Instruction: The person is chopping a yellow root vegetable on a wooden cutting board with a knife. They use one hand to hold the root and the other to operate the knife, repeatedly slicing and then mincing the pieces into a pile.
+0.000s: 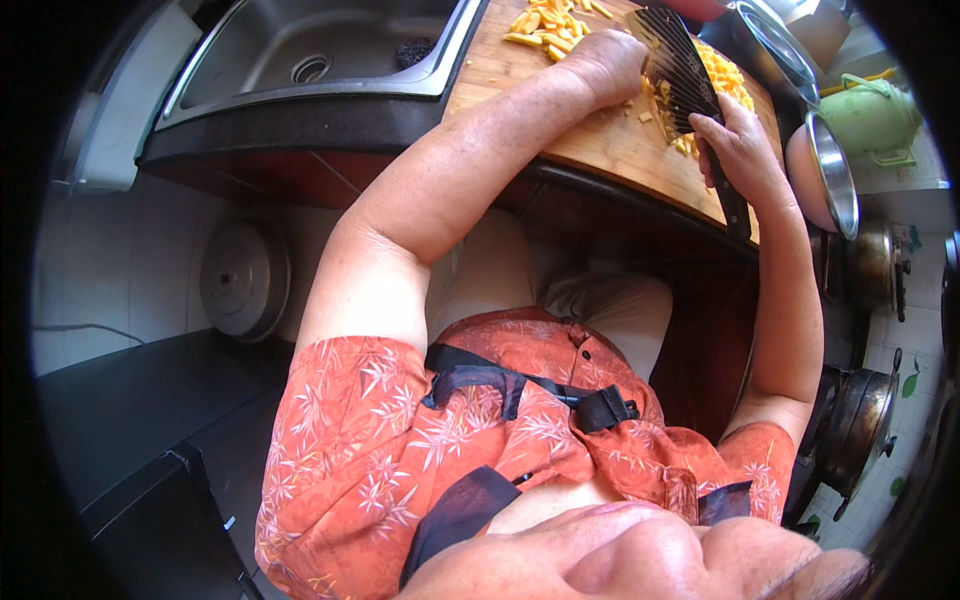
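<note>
My right hand [739, 154] grips the black handle of a broad kitchen cleaver [675, 67], its patterned blade over a wooden cutting board [487, 75]. Close against the blade's left side, my left hand [611, 66] is curled down on the board; whether it presses a piece of food under its fingers is hidden. Orange-yellow vegetable sticks [551, 26] lie in a pile beyond my left hand. Small diced orange cubes [727, 75] are heaped to the right of the blade, and a few bits are scattered beneath it.
A steel sink [255, 60] with a dark scourer [414, 52] adjoins the board on the left. Metal bowls [832, 172] stand along the board's right side, near a green container [866, 116]. Lidded pots [859, 427] are farther right. A round metal lid [244, 281] leans at the left wall.
</note>
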Demonstrator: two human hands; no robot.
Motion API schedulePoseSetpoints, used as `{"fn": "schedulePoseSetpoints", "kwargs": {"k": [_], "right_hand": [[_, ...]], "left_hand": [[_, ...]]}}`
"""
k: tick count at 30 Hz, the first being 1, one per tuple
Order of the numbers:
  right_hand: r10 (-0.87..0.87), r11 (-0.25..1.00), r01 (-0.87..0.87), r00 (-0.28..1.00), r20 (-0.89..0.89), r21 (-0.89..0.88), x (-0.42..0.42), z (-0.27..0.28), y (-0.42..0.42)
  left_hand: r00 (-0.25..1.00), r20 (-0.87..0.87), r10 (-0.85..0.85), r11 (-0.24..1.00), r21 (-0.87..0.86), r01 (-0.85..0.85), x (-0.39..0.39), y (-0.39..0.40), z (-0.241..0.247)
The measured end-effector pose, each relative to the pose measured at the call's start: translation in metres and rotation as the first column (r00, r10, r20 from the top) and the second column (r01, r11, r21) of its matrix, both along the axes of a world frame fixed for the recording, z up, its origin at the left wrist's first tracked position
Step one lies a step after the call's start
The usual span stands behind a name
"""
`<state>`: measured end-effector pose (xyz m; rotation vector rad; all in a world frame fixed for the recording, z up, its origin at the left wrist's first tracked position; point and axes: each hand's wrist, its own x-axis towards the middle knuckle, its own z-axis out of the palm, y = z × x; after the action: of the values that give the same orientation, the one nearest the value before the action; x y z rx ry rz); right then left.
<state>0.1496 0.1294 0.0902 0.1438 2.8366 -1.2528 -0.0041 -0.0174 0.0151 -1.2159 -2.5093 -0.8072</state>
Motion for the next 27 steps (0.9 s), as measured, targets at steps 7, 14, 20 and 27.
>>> {"fn": "schedulePoseSetpoints", "kwargs": {"k": [7, 14, 20, 27], "right_hand": [[0.027, 0.999, -0.028, 0.997, 0.076, 0.016, 0.005, 0.01, -0.006], [0.051, 0.99, -0.064, 0.993, 0.102, 0.129, -0.009, 0.011, -0.016], [0.013, 0.999, -0.013, 1.0, -0.007, -0.041, -0.003, -0.006, 0.002], [0.041, 0.999, -0.041, 0.999, -0.006, 0.011, 0.005, -0.005, -0.003]], "left_hand": [[1.0, 0.007, 0.024, 0.999, -0.035, -0.024, -0.001, 0.004, -0.004], [1.0, 0.006, 0.015, 1.0, -0.019, -0.015, 0.001, 0.005, -0.007], [1.0, -0.016, 0.003, 0.997, -0.071, -0.004, -0.002, 0.007, -0.005], [1.0, 0.02, 0.01, 0.999, -0.05, -0.009, -0.002, 0.008, -0.008]]}}
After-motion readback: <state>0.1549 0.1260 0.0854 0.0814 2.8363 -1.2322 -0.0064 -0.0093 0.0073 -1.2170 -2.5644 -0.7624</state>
